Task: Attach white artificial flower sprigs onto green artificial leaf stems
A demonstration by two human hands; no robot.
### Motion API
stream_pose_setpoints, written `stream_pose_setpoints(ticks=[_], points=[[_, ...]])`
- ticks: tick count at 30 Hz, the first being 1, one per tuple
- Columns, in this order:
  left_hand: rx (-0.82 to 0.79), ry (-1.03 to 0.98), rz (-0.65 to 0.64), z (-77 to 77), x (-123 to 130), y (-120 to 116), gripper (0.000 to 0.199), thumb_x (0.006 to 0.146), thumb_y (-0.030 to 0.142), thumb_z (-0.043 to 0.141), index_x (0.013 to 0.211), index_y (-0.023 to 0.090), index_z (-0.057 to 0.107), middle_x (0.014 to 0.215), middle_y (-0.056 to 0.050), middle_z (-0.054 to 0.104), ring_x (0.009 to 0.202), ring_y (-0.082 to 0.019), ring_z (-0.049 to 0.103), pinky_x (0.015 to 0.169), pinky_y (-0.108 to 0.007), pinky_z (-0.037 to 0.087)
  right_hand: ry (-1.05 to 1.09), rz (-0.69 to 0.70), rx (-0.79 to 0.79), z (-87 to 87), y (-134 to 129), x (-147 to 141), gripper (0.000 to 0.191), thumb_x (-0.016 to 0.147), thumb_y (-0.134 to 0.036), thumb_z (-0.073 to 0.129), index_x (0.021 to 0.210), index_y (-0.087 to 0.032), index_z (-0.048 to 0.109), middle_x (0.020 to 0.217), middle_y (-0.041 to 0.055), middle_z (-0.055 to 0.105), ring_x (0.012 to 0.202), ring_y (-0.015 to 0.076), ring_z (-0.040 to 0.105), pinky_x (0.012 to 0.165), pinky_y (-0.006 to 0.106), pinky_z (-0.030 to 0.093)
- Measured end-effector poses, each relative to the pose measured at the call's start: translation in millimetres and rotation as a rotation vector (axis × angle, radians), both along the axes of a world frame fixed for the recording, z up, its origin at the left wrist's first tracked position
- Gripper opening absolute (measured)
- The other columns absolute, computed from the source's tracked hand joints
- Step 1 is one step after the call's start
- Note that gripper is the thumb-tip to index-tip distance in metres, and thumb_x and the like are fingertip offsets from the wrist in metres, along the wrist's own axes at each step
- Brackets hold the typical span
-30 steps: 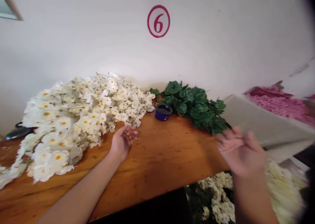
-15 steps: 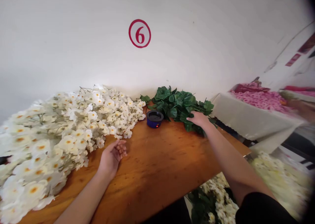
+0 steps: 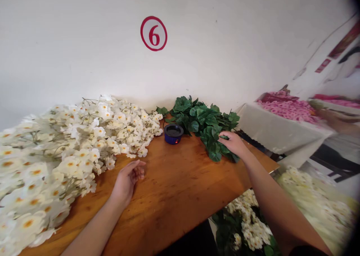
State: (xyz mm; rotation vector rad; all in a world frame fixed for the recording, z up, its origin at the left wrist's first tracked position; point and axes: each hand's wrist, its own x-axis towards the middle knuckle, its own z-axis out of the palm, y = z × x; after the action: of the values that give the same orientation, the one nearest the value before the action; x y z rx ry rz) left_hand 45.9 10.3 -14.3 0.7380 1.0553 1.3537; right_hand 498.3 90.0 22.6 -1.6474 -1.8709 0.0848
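Observation:
My right hand (image 3: 234, 144) is at the right side of the table, its thumb and fingers closed on a spray of artificial green leaves (image 3: 213, 139). The leaves in its grip hang toward the table, and the fingers partly hide their stem. More green leaves (image 3: 185, 108) lie in a pile against the wall. On the left, my left hand (image 3: 128, 179) rests over the wood, fingers loosely curled and apart, with nothing in it. Beside it spreads a big heap of white artificial flowers (image 3: 84, 143) with orange centres. A small blue pot with a dark top (image 3: 173, 134) and a lit red light stands between flowers and leaves.
The wooden table (image 3: 168, 196) meets a white wall bearing a red circled 6 (image 3: 153, 33). Below its right edge are white flowers with leaves (image 3: 250, 222) and pale flowers (image 3: 312, 199). Farther right, a covered table (image 3: 278, 132) carries pink petals (image 3: 289, 110). A blurred person's arm shows there.
My right hand has drawn slightly toward me, pulling a spray of leaves out from the pile. My left hand has barely moved. The view has shifted a little to the right.

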Motion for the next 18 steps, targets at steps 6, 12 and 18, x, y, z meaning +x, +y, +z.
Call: stream_pose_setpoints(ticks=[6, 12, 18], points=[[0.015, 0.011, -0.006, 2.4, 0.2, -2.0, 0.027, 0.068, 0.038, 0.071, 0.076, 0.011, 0.071, 0.056, 0.0, 0.058, 0.05, -0.011, 0.052, 0.048, -0.022, 0.043, 0.497, -0.01, 0.058, 6.9, -17.0, -2.1, 0.026, 0.067, -0.043, 0.076, 0.08, -0.022, 0.07, 0.088, 0.0039, 0.072, 0.086, 0.025, 0.066, 0.078, 0.036, 0.048], [-0.001, 0.008, -0.013, 5.2, 0.3, -2.8, 0.026, 0.067, 0.036, 0.072, 0.075, 0.012, 0.071, 0.057, 0.0, 0.058, 0.051, -0.011, 0.053, 0.049, -0.022, 0.044, 1.116, 0.017, -0.019, 28.5, -30.2, 2.3, 0.027, 0.065, -0.043, 0.075, 0.076, -0.023, 0.061, 0.067, 0.0008, 0.066, 0.061, 0.0217, 0.064, 0.058, 0.035, 0.05], [0.017, 0.02, -0.026, -1.0, -1.5, 0.7, 0.027, 0.068, 0.038, 0.072, 0.076, 0.012, 0.071, 0.058, -0.001, 0.059, 0.052, -0.012, 0.053, 0.049, -0.022, 0.043, 0.978, 0.072, 0.132, 38.0, -46.7, -11.0, 0.032, 0.083, -0.046, 0.046, 0.085, -0.022, 0.066, 0.079, 0.0098, 0.072, 0.089, 0.0309, 0.069, 0.078, 0.05, 0.054]])
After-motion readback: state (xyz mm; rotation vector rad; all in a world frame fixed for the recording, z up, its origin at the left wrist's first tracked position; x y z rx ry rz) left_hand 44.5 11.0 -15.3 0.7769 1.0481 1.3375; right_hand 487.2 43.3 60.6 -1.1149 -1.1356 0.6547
